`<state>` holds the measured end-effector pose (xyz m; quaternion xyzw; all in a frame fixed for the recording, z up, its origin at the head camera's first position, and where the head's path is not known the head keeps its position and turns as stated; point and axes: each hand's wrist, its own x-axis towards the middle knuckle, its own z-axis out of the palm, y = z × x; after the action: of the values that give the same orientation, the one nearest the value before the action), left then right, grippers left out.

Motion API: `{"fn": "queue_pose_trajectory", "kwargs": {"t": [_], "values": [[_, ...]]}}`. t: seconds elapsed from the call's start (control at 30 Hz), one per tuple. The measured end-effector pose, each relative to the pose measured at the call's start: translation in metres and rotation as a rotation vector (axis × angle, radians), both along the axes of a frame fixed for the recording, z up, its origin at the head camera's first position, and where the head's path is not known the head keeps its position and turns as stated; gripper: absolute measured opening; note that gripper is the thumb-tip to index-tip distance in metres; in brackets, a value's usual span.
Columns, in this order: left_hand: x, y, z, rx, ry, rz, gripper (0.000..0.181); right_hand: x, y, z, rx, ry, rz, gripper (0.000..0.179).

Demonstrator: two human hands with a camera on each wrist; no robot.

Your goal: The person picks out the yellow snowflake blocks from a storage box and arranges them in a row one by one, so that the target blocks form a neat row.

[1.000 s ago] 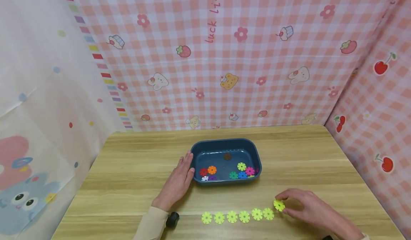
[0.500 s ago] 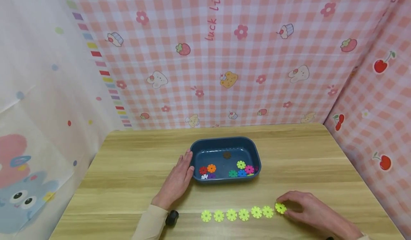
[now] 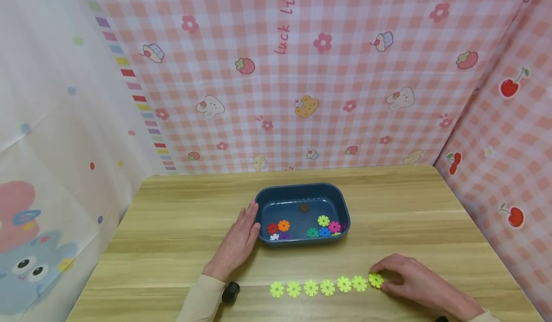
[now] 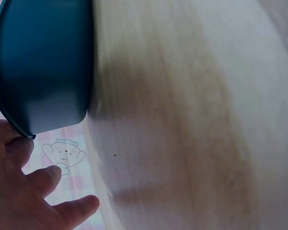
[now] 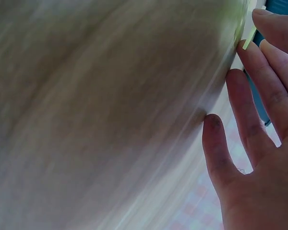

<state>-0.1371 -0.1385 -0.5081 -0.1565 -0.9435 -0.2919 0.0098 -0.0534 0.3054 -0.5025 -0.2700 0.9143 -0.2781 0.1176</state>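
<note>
My left hand rests its fairly straight fingers along the left wall of a dark blue plastic tray. In the left wrist view, fingers touch the tray's rim. My right hand pinches a yellow-green snowflake disc between thumb and forefinger. That disc is at the right end of a row of matching yellow-green discs, low over or on the table. The right wrist view catches the pinched disc edge-on, the other fingers spread with tips near the tabletop.
Inside the tray lie several loose snowflake discs, among them an orange disc, a pink disc and a brown disc. The wooden table ends at a pink checked cloth behind.
My right hand has brought the pinched disc slightly down, from above the row's line to level with its right end. My left hand keeps its place on the tray.
</note>
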Motion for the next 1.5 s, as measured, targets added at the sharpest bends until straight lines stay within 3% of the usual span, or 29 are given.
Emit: {"fn": "queue_pose_trajectory", "kwargs": {"t": [0.23,0.37,0.47,0.53,0.73,0.93,1.23,1.5], "values": [[-0.001,-0.002,0.001,0.006,0.012,0.001,0.058,-0.002,0.001,-0.002,-0.026,0.046,0.037,0.026],[-0.002,-0.003,0.001,0.008,0.011,0.001,0.058,-0.004,0.000,0.004,-0.039,-0.060,0.013,0.032],[-0.002,-0.004,0.001,0.004,0.002,0.006,0.058,-0.005,-0.003,0.011,-0.034,-0.078,-0.021,0.036],[-0.002,-0.004,0.001,-0.003,0.007,0.003,0.058,-0.005,-0.007,0.014,-0.049,-0.015,-0.049,0.035],[-0.001,-0.003,0.001,-0.007,0.001,0.004,0.058,-0.010,-0.021,0.020,-0.140,0.319,-0.170,0.019],[0.000,-0.002,0.001,-0.001,-0.001,0.006,0.059,-0.025,-0.037,0.029,-0.208,0.442,-0.212,0.024],[0.000,-0.002,-0.004,0.011,0.033,-0.016,0.057,-0.048,-0.057,0.030,-0.272,0.424,-0.139,0.022],[-0.001,-0.001,-0.002,0.011,0.029,-0.018,0.057,-0.070,-0.078,0.033,-0.263,0.344,-0.080,0.018]]}}
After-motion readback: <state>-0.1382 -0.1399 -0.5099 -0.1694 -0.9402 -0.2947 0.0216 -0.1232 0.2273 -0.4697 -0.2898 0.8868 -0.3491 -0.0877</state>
